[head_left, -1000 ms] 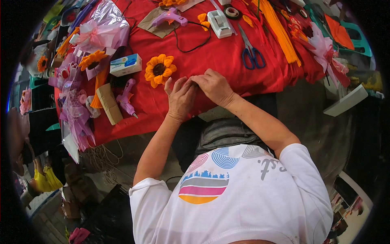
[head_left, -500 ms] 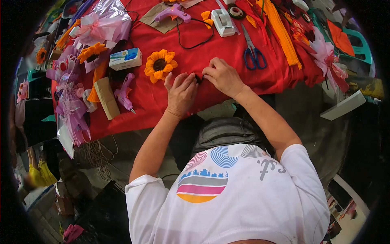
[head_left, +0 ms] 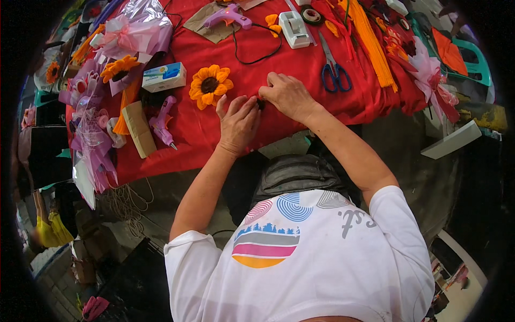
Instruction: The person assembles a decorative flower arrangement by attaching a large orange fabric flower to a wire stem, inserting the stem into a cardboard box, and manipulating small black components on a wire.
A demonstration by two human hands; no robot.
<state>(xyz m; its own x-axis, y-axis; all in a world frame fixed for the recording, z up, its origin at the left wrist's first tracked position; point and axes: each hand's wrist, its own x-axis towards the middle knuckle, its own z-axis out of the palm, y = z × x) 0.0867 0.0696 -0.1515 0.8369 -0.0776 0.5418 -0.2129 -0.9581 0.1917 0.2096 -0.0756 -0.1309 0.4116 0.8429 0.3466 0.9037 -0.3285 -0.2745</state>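
Observation:
My left hand (head_left: 238, 122) and my right hand (head_left: 289, 96) meet over the near part of the red cloth. Pinched between their fingertips is a small dark piece (head_left: 261, 104), mostly hidden, so its exact kind cannot be made out. Both hands are closed on it, the left from one side and the right from the other. Just beyond my left fingers lies an orange fuzzy sunflower (head_left: 210, 86) with a dark brown centre, facing up and apart from the hand.
Blue-handled scissors (head_left: 336, 75) lie right of my hands. A tape dispenser (head_left: 294, 29), a corded purple glue gun (head_left: 229, 17) and orange pipe cleaners (head_left: 373, 45) lie farther back. Leftward are another glue gun (head_left: 162, 122), a small box (head_left: 164, 77) and wrapped bouquets (head_left: 126, 37).
My right hand has shifted slightly left, its fingertips closer to the left hand's over the small dark piece. My left hand stays nearly in place.

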